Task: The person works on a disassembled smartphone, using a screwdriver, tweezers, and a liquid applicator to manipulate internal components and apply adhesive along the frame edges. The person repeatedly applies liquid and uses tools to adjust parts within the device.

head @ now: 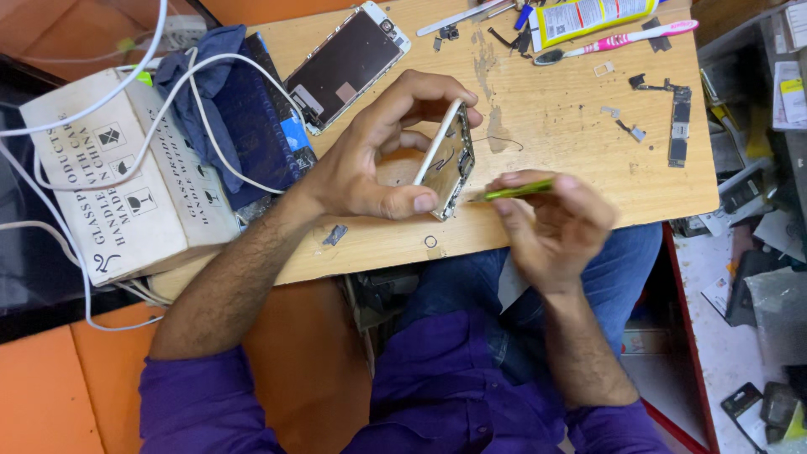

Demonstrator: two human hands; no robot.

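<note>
Both grips grasping: left hand [370, 164] phone shell [448, 160], right hand [551, 223] green tool [517, 191]; tip hidden.

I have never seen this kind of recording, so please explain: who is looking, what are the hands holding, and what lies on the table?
One camera sits on a person's head and looks down at their own two bare hands. The left hand holds an opened white phone shell on its edge. The right hand points a thin green-handled tool at it. On the wooden table lie a detached phone screen, a pink and white toothbrush, a dark narrow circuit board and a white cardboard box.
</note>
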